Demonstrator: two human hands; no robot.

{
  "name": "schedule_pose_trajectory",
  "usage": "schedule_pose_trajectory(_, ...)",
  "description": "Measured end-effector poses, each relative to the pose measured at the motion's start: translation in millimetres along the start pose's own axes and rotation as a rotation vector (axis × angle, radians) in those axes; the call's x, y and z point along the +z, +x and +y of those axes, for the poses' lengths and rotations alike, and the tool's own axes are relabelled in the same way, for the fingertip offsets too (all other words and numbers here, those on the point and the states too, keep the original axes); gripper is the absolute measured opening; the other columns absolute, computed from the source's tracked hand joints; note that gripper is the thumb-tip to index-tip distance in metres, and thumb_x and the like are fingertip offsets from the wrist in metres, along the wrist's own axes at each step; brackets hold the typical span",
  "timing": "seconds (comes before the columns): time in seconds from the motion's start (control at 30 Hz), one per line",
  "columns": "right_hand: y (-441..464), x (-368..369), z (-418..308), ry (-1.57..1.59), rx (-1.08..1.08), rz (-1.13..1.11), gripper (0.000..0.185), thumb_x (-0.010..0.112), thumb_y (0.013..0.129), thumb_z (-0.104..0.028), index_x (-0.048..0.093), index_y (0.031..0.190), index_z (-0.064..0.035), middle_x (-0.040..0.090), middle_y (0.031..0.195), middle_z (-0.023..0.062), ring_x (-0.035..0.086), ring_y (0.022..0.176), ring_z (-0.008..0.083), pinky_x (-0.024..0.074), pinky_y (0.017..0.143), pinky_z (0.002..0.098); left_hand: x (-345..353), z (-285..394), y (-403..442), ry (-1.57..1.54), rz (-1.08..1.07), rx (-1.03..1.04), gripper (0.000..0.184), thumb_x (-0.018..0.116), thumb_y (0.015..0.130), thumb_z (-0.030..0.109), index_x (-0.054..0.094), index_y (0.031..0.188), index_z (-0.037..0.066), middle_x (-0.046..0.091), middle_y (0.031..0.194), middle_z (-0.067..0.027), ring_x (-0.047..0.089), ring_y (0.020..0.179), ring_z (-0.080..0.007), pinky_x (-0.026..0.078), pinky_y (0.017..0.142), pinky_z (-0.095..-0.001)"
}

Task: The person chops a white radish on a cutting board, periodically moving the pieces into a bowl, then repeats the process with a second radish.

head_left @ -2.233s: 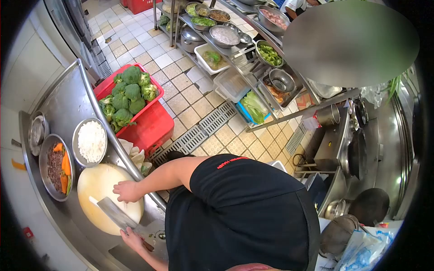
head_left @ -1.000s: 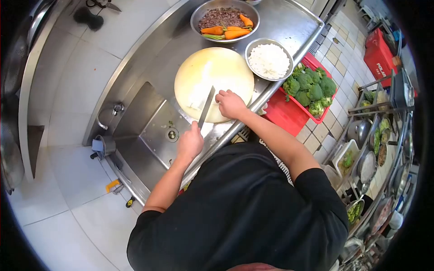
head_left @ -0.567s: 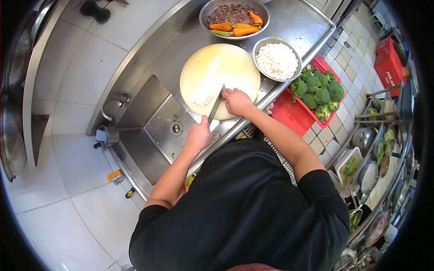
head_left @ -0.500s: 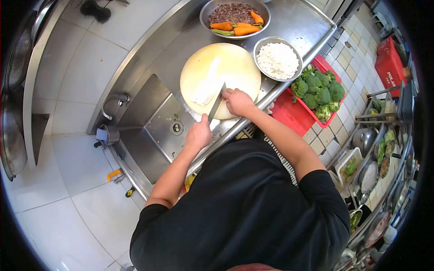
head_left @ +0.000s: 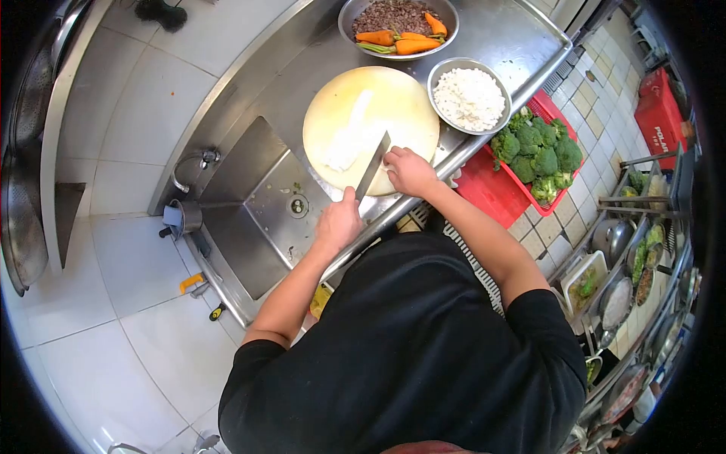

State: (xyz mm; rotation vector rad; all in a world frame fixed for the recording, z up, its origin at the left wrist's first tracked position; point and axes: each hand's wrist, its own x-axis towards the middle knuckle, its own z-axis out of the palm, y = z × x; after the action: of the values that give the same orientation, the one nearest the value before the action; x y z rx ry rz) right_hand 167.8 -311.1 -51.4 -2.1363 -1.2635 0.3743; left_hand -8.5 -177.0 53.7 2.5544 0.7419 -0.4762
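My left hand [head_left: 338, 224] is wrapped round the handle of a knife [head_left: 372, 168], whose blade points away from me over the round, cream-coloured chopping board [head_left: 412, 94]. Close to the blade's right side, my right hand [head_left: 411, 172] has its fingers curled down at the board. Something whitish shows by those fingertips, mostly hidden. Left of the blade lies white chopped food [head_left: 339, 153], pale against the bright board. Beyond my right hand stands a metal bowl [head_left: 505, 117] of white diced food [head_left: 469, 98].
A steel sink [head_left: 246, 219] adjoins the board on the left. Behind it, another metal bowl [head_left: 344, 30] holds carrots [head_left: 416, 46] and brownish chopped food [head_left: 389, 17]. Broccoli [head_left: 541, 151] fills a red basket [head_left: 566, 198] beyond the counter's right edge. Shelves of food containers stand right.
The knife and my left hand have shifted slightly right and up. My right hand has also moved a little right, opening a small gap from the blade. The view has shifted slightly.
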Motion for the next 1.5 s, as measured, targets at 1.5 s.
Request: schedule_pose_trajectory(1.5, -14, 11, 9, 0.264, 0.212, 0.345, 0.022, 0.075, 0.088, -0.018, 0.066, 0.104, -0.0046, 0.067, 0.106, 0.0142, 0.062, 0.103, 0.0351, 0.0503, 0.093, 0.0447, 9, -29, 16, -0.173, 0.227, 0.152, 0.038, 0.063, 0.096, 0.023, 0.068, 0.134, 0.020, 0.074, 0.094, -0.0221, 0.070, 0.088, -0.0450, 0.054, 0.080, -0.0529)
